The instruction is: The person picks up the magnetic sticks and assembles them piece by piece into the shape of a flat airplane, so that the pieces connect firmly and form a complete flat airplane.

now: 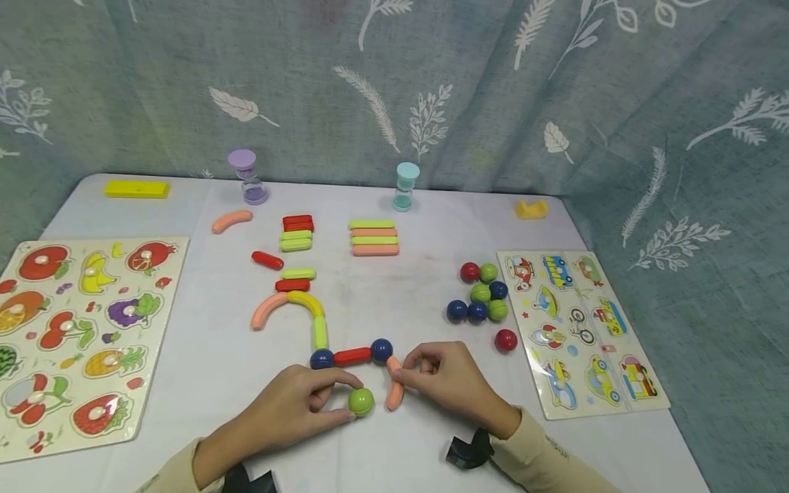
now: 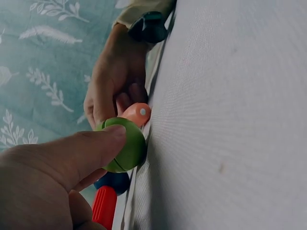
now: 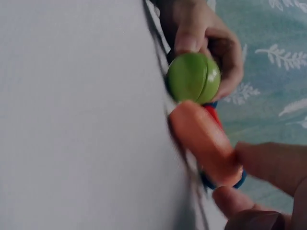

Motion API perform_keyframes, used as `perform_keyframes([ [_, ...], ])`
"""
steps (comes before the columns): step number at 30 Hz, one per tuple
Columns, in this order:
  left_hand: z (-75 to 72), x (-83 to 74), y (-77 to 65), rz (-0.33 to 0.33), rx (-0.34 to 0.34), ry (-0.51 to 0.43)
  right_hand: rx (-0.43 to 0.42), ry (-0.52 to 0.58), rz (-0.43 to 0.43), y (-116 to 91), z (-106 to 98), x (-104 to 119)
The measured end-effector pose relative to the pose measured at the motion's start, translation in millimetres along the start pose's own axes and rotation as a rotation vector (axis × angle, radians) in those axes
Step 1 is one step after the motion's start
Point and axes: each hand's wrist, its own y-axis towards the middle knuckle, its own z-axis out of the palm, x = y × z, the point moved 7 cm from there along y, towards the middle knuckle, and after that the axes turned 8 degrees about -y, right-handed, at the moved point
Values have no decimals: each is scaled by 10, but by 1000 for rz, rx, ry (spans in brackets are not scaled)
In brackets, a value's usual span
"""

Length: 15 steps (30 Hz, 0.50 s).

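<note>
My left hand [image 1: 302, 404] pinches a green grooved ball [image 1: 361, 402] between thumb and forefinger, low over the white table. With thumb and fingertips, my right hand [image 1: 456, 380] pinches a curved salmon-pink stick [image 1: 395, 385]. The stick's upper end meets a blue ball [image 1: 381, 350], and its lower end is close to the green ball. A red rod [image 1: 353, 356] joins that ball to a second blue ball [image 1: 322, 359]. From there a yellow-green rod [image 1: 320, 333], a curved yellow stick [image 1: 305, 300] and another curved salmon stick [image 1: 268, 310] run upward and left.
Loose balls [image 1: 477, 312] in red, green and blue lie right of centre. Short rods [image 1: 296, 239] and longer rods [image 1: 374, 242] are laid in rows behind. Picture boards flank the table, fruit [image 1: 179, 263] left, vehicles [image 1: 576, 407] right. Two sand timers [image 1: 405, 186] stand at the back.
</note>
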Motion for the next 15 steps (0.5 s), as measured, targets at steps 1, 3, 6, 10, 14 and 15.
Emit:
perform_keyframes([
  [1, -1, -3, 1, 1, 0, 0, 5, -4, 8, -2, 2, 7],
  [3, -3, -8, 5, 0, -1, 3, 13, -15, 26, -3, 7, 13],
  [6, -3, -8, 10, -2, -4, 6, 19, -26, 55, -3, 8, 14],
  [10, 5, -6, 9, 2, -8, 11, 14, -35, 87, -4, 19, 12],
  [14, 15, -15, -1, 28, -13, 11, 5, -56, 85, 0, 51, 24],
  [15, 17, -17, -4, 35, -16, 10, 1, -62, 79, 2, 55, 31],
])
